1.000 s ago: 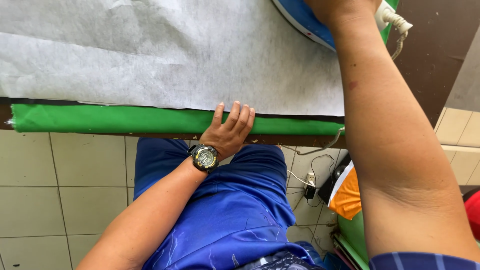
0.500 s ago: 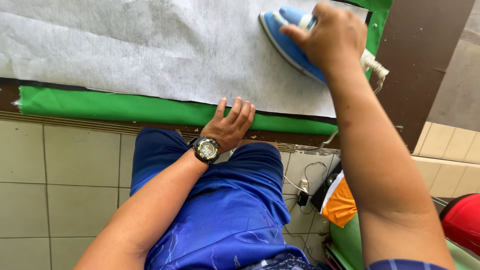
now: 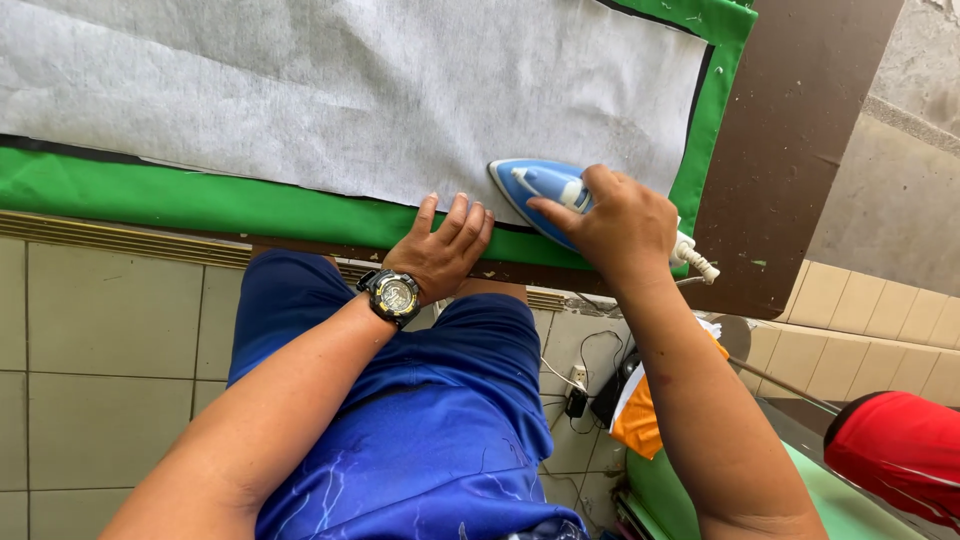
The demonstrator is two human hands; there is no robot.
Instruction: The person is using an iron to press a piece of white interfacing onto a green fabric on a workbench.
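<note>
1. The blue iron (image 3: 540, 195) sits on the white sheet (image 3: 350, 90), near its lower right edge.
2. The right hand (image 3: 615, 225) has its grip closed around the iron's handle.
3. The left hand (image 3: 440, 255) lies flat, fingers spread, holding nothing, pressing the green fabric (image 3: 200, 200) at the worktop (image 3: 790, 150) edge.

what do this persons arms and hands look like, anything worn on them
Both forearms are bare, with no sleeves in view and no gloves. The left hand has a chunky black wristwatch with a round yellowish dial on a black strap. The right hand wears nothing, and no rings show on either hand.
</note>
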